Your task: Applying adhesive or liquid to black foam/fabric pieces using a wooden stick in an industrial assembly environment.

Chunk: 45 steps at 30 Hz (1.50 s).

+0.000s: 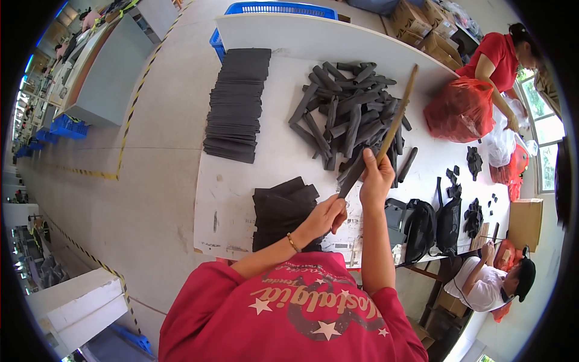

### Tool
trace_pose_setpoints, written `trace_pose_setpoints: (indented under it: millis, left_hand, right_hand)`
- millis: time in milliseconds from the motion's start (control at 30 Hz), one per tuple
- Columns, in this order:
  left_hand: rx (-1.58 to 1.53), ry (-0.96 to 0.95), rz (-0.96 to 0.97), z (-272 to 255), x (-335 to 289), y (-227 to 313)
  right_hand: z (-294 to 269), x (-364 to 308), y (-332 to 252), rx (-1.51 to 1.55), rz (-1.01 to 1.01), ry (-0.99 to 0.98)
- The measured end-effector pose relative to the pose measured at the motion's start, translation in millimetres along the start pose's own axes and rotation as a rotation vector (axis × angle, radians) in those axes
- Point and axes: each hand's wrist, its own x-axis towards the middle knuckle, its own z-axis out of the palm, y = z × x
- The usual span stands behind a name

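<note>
My right hand is closed around the lower part of a long wooden stick, whose far end points up and to the right over the table. Pressed in the same grip is the upper end of a narrow black fabric piece. Lower left, my left hand has its fingers closed on the other end of that piece. Just beyond the stick lies a heap of rolled or tube-like black fabric pieces. Flat black pieces form a pile by my left forearm, partly hidden by it.
A neat row of overlapping black pieces lines the left of the white table. Black bags and a red plastic bag are at right. One person in red and another in white are on the right side.
</note>
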Motion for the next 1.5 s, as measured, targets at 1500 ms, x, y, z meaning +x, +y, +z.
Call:
trace_pose_setpoints:
  millis: [1500]
  left_hand:
    - [-0.198,0.024,-0.254,-20.9,-33.0,-49.1]
  right_hand:
    - [-16.0,42.4,23.5,0.057,-0.04,0.163]
